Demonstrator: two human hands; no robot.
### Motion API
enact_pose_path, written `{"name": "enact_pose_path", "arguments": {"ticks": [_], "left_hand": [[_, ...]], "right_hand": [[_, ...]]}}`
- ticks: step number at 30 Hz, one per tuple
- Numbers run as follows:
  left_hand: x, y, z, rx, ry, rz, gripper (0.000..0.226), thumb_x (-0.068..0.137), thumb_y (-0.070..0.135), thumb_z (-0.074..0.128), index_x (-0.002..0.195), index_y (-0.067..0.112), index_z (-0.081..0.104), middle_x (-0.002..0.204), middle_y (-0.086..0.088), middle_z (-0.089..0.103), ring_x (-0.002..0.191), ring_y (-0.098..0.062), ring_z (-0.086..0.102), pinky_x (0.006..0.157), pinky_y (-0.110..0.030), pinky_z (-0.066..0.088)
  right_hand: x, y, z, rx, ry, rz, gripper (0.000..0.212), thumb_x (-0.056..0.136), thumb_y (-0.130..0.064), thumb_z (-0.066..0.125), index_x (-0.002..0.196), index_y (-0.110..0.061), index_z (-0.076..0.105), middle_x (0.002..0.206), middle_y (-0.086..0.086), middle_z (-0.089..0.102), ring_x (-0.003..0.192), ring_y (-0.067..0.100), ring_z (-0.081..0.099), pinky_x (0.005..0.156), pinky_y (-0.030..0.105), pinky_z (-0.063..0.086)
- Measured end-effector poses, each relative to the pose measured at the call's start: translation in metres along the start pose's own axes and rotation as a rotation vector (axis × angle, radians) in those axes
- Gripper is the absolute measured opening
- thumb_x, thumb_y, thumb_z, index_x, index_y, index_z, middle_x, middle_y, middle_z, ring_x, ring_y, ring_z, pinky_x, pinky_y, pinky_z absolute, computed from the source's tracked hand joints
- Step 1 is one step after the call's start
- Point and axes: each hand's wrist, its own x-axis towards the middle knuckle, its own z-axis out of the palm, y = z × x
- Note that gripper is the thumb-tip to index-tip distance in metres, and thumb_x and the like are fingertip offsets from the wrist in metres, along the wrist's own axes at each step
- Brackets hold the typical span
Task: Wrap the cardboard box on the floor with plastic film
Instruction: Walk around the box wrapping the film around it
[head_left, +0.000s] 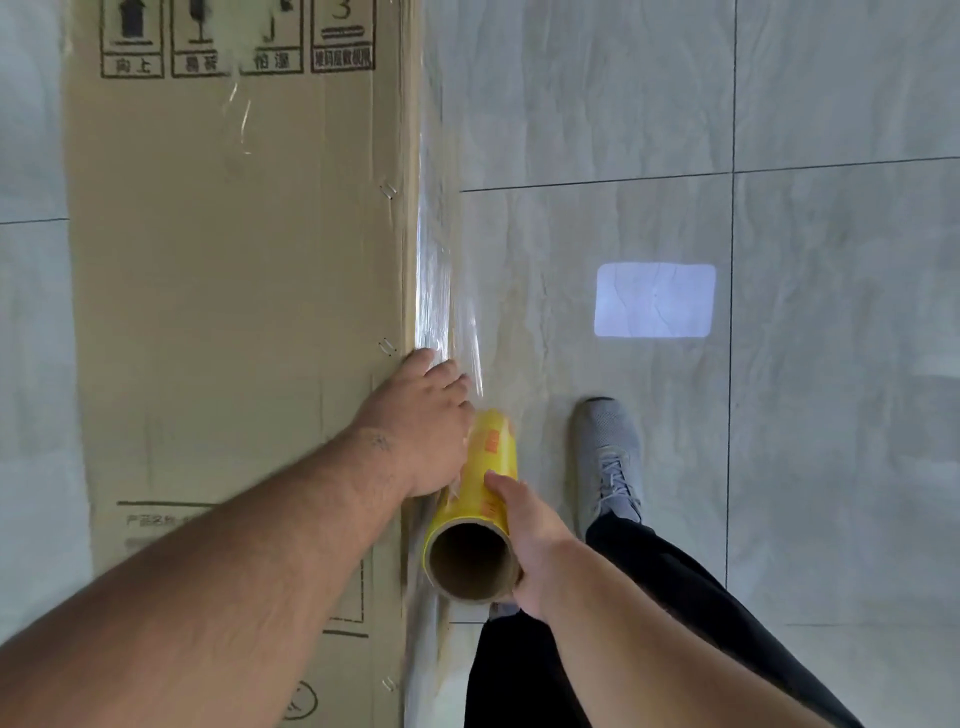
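A long brown cardboard box (234, 291) with printed handling symbols lies on the floor, filling the left half of the view. Clear plastic film (436, 291) clings along its right side. My left hand (423, 421) rests flat on the box's right edge, fingers spread over the film. My right hand (530, 545) grips a yellow film roll (485, 467) with a brown cardboard core, held just right of the box edge with its open end facing me. Film stretches from the roll up to the box side.
Pale grey floor tiles (779, 467) spread out to the right, with a bright rectangular light patch (655, 300). My grey sneaker (608, 457) and black trouser leg (691, 597) stand right of the roll.
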Motion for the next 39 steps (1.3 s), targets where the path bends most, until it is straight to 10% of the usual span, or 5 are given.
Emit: {"name": "enact_pose_path", "arguments": {"ticks": [15,20,26,32,39], "left_hand": [[-0.091,0.069,0.053,-0.710,0.457,-0.165,0.030,0.097,0.034,0.050,0.115,0.021,0.071,0.127,0.000,0.070,0.125,-0.024,0.062,0.098,-0.041,0.054],[-0.117,0.141,0.070,-1.128,0.343,-0.527,0.095,0.085,0.075,0.029,0.166,0.027,0.019,0.174,0.011,0.008,0.156,-0.007,0.018,0.122,-0.022,0.010],[-0.094,0.156,0.061,-1.036,0.391,-0.787,0.096,0.068,0.062,0.058,0.149,0.010,0.051,0.145,-0.005,0.062,0.127,-0.024,0.056,0.104,-0.034,0.032],[-0.069,0.189,0.050,-1.113,0.492,-1.001,0.091,0.067,0.043,0.064,0.150,0.009,0.045,0.158,-0.009,0.045,0.142,-0.032,0.041,0.115,-0.050,0.032],[-0.044,0.196,0.047,-1.117,0.601,-1.247,0.064,0.086,0.058,0.056,0.131,0.014,0.060,0.148,-0.008,0.055,0.133,-0.035,0.047,0.110,-0.053,0.032]], "right_hand": [[-0.010,-0.007,0.012,-0.466,-0.020,-0.009,0.054,0.086,-0.072,0.058,0.098,-0.022,0.074,0.093,0.004,0.078,0.092,0.027,0.073,0.087,0.043,0.062],[0.004,-0.001,0.027,-0.600,0.104,-0.198,0.069,0.098,-0.068,0.047,0.143,-0.020,0.064,0.133,0.012,0.070,0.116,0.033,0.067,0.107,0.045,0.052],[-0.010,-0.027,0.023,-1.365,0.259,-0.550,0.041,0.113,-0.026,0.037,0.140,-0.004,0.059,0.138,0.025,0.064,0.129,0.041,0.061,0.104,0.042,0.050],[-0.030,-0.060,0.008,-1.606,0.094,-0.660,0.035,0.104,-0.043,0.048,0.075,-0.024,0.056,0.076,-0.004,0.060,0.076,0.019,0.058,0.068,0.031,0.045],[-0.075,-0.114,0.010,-1.962,0.055,-1.256,0.042,0.104,-0.040,0.063,0.143,-0.027,0.062,0.138,-0.005,0.061,0.115,0.017,0.067,0.101,0.037,0.055]]}}
